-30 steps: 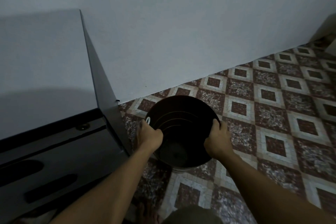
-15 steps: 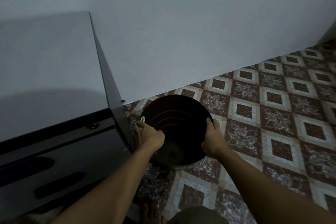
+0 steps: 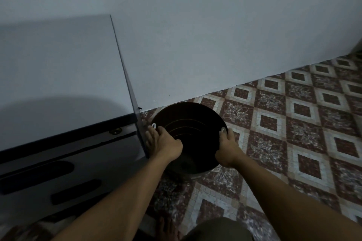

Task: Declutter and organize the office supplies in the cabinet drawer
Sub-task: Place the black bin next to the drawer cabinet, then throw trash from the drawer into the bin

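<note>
- The left hand (image 3: 166,143) and right hand (image 3: 228,149) each curl over the rim of the dark bucket (image 3: 194,115).
- Over the last second it has shifted closer to the cabinet (image 3: 58,84), and is now just beside it.
- The drawer (image 3: 68,162) seems shut (the light is dim); sorting probably hasn't started.

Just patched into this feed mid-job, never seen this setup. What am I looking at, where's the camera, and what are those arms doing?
No machine: those are a person's bare arms, filmed by one head-worn camera looking forward and down. The left hand and right hand each grip the rim of a dark round bucket on the tiled floor, beside a grey cabinet against the wall. The bucket's inside is too dark to read.
</note>
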Demonstrator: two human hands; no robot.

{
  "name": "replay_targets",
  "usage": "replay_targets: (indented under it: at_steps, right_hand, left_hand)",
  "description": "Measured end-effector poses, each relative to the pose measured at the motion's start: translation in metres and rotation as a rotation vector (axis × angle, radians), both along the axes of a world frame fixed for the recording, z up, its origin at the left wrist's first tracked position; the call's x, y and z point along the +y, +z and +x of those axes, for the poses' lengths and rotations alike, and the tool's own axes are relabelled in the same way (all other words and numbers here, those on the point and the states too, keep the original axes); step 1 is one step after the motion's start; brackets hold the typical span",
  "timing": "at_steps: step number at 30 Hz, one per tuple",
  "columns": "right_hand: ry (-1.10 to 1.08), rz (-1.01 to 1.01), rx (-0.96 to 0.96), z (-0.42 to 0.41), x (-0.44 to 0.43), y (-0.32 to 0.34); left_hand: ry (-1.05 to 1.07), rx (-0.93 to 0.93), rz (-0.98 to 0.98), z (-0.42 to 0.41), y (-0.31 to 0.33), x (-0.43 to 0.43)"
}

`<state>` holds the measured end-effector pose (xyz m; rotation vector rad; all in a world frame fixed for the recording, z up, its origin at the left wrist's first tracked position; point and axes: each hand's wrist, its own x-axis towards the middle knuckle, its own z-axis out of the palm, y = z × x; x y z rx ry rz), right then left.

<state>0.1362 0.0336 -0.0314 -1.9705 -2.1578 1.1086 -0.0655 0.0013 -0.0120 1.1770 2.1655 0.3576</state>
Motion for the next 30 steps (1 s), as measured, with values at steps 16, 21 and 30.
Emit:
replay_targets:
  at_steps: [16,21,30]
  right_hand:
    - [0.101,0.195,0.049,-0.084,-0.044,0.104]
    - [0.170,0.179,0.041,-0.124,-0.085,0.137]
    - [0.180,-0.030,0.169,-0.198,-0.149,0.116]
  left_hand:
    - [-0.291,-0.117,0.263,-0.040,0.108,-0.093]
    - [-0.202,-0.103,0.394,-0.077,0.130,-0.146]
    - [0.140,-0.198,0.361,-0.155,0.114,-0.228]
